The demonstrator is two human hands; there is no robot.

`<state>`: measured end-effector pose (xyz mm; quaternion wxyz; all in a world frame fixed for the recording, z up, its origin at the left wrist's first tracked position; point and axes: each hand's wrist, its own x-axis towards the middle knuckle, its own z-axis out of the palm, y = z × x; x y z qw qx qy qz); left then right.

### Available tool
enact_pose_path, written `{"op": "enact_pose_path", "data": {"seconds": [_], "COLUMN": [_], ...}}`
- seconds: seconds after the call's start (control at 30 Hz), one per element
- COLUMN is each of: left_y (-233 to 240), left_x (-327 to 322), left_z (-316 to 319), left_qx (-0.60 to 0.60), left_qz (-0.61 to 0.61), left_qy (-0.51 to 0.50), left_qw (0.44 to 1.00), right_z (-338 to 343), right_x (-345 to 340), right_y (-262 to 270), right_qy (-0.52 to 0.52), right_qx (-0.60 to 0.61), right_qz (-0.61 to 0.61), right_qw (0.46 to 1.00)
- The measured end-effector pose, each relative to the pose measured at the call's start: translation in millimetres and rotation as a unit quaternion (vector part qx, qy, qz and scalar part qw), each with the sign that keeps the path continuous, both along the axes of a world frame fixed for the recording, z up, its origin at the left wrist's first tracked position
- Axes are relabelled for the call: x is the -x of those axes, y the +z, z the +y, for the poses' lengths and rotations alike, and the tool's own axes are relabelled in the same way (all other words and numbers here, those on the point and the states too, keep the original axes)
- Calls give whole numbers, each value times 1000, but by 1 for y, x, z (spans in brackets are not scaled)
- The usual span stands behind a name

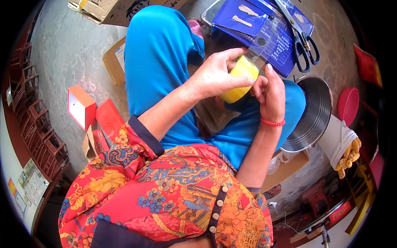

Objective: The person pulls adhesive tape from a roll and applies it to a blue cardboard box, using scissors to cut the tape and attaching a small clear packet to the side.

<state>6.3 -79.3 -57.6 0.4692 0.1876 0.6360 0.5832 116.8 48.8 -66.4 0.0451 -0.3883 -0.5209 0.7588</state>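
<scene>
My left hand [214, 73] grips a roll of yellow tape [240, 79], its thumb along the near side and fingers behind. Close against the roll's right side is my right hand [268, 90], fingers curled and thumb raised; whether it pinches the tape is unclear. A red bead bracelet [273, 122] circles that wrist. From the roll, a clear strip [255, 57] reaches a blue printed box or folder [280, 51] just beyond the hands. Torn tan patches mark its blue panels. Large black-handled scissors [297, 32] lie open on its right part.
Right of my knee stand a metal basin [314, 114] and a tilted white bucket [333, 139] with corn cobs [349, 156]. An orange box [82, 107], a red box [110, 119] and cardboard [113, 63] lie left. A larger carton [107, 12] stands at the top.
</scene>
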Motion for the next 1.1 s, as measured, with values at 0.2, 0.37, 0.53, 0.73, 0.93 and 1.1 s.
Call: {"op": "enact_pose_path", "data": {"seconds": [0.2, 0.37, 0.53, 0.73, 0.93, 1.1], "left_y": [-3, -6, -6, -7, -6, -10], "left_x": [-1, -2, -3, -3, 5, 9], "left_z": [0, 0, 0, 0, 3, 7], "left_qx": [-8, -3, -6, -4, -2, 8], "left_qz": [-12, 17, 23, 26, 30, 6], "left_qy": [3, -5, 2, -2, -28, -38], "left_qw": [1000, 1000, 1000, 1000, 999, 999], "right_z": [0, 2, 3, 5, 8, 8], "right_x": [3, 5, 7, 7, 8, 10], "right_y": [3, 5, 5, 6, 5, 5], "right_qy": [18, 25, 19, 34, 37, 25], "right_qx": [41, 51, 93, 103, 108, 118], "right_qz": [2, 23, 55, 62, 73, 77], "right_qw": [999, 998, 994, 992, 991, 990]}}
